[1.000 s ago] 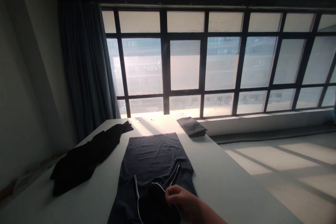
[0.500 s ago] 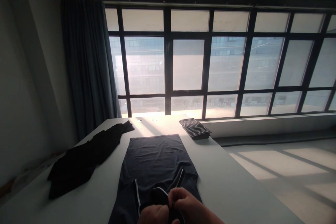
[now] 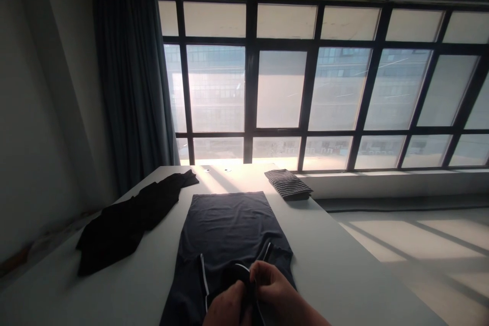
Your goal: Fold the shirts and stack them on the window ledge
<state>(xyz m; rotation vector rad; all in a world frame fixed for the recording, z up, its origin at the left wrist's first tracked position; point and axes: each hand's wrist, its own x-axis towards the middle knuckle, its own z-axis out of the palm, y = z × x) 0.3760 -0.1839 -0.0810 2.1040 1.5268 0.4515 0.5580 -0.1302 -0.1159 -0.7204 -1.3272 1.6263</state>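
A dark navy short-sleeved shirt lies spread on the white table, its hem toward the window. White trim runs along its sleeve edges and its collar, which is nearest to me. My left hand is closed on the collar from the left, fingers bent and partly hidden. From the right, my right hand pinches the collar's edge between thumb and fingertips. The two hands almost touch. Whatever small detail lies between the fingertips is too dark to make out.
To the left lies a crumpled black garment. A folded striped cloth sits near the table's right edge. The white table reaches toward the large window. A dark curtain hangs at the left.
The view has shifted slightly. My left hand has come up a little further into view at the collar, and my right hand keeps its pinch on the edge.
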